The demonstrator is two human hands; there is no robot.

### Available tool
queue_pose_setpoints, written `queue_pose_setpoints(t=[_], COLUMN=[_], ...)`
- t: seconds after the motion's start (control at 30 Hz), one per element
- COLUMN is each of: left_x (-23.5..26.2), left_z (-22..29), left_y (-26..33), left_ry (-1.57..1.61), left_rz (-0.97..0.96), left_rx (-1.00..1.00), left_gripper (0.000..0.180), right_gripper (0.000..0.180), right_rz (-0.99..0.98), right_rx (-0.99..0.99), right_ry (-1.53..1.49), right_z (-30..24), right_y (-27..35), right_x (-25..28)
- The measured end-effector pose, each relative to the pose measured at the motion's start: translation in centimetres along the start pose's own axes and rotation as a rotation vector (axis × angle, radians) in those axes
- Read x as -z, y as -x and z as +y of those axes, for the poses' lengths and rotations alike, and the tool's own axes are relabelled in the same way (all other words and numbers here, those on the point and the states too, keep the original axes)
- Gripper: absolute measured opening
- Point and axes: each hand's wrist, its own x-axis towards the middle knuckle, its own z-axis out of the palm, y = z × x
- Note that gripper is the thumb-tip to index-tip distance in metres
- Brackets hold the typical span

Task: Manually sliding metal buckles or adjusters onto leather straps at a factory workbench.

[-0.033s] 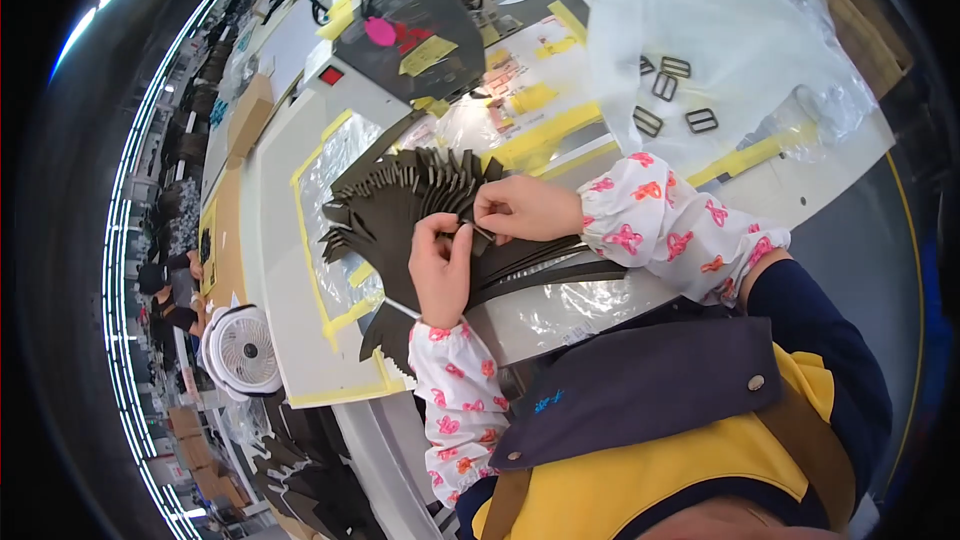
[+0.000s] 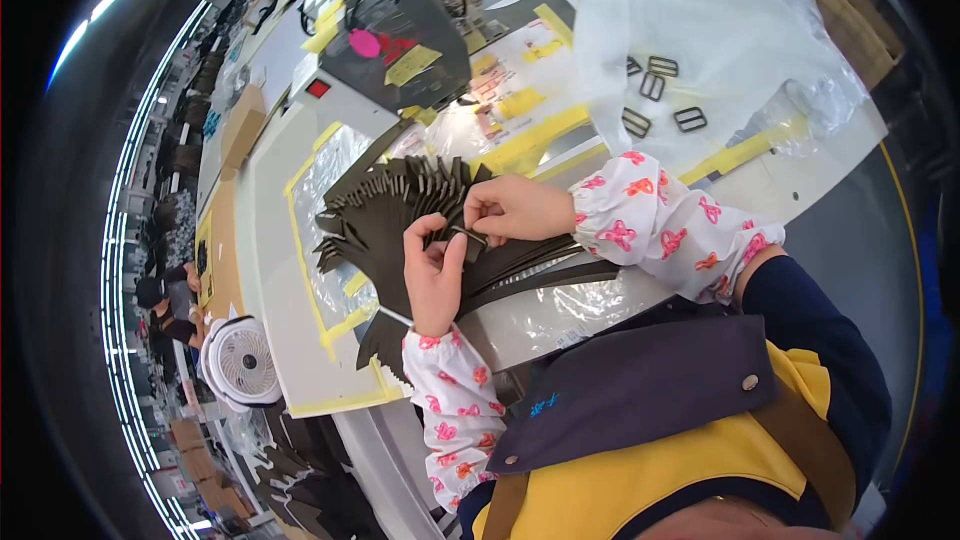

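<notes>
Pinching dark straps point(image 2: 400, 202), both hands point(image 2: 436, 275) point(image 2: 512, 208) hide their grip

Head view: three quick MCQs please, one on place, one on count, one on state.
1. Where is the fan?
A. at the table's near-left edge
B. on the clear bag
C. in the left hand

2. How many buckles lie on the clear bag?
A. one
B. four
C. nine

3. How do the dark straps lie?
A. rolled up
B. boxed
C. fanned out

Key: 1 A, it sits beside the table's left edge; 2 B, four rectangular frames show; 3 C, the ends spread like a fan under both hands.
</notes>
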Motion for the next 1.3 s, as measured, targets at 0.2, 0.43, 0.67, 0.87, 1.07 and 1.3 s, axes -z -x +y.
queue_pose_setpoints(t=[0.2, 0.43, 0.67, 0.87, 1.07, 1.3], left_x=[-0.3, -2.9, -3.0, -2.5, -0.9, -2.1], left_z=[0.7, -0.3, 1.0, 1.2, -1.4, -0.2], left_y=[-2.1, -2.7, -0.8, -1.7, -2.1, -1.8], left_ry=[-0.310, -0.769, -0.713, -0.613, -0.731, -0.586], left_rz=[-0.403, -0.016, -0.418, -0.514, -0.237, -0.425], left_rx=[0.207, -0.325, -0.278, -0.093, -0.335, -0.210], left_gripper=[0.017, 0.025, 0.016, 0.024, 0.025, 0.018], right_gripper=[0.008, 0.012, 0.027, 0.028, 0.018, 0.012], right_rz=[0.213, 0.503, 0.134, -0.060, -0.077, 0.238], right_rx=[0.195, 0.068, 0.044, -0.478, -0.389, -0.034], right_ry=[0.483, 1.356, 1.375, 1.266, 1.323, 1.119], right_z=[-3.0, -4.3, -2.8, -5.5, -4.3, -7.4], right_y=[2.2, 7.6, 9.4, 7.6, 6.8, 6.8], right_x=[3.2, 16.4, 21.6, 22.1, 22.5, 17.7])
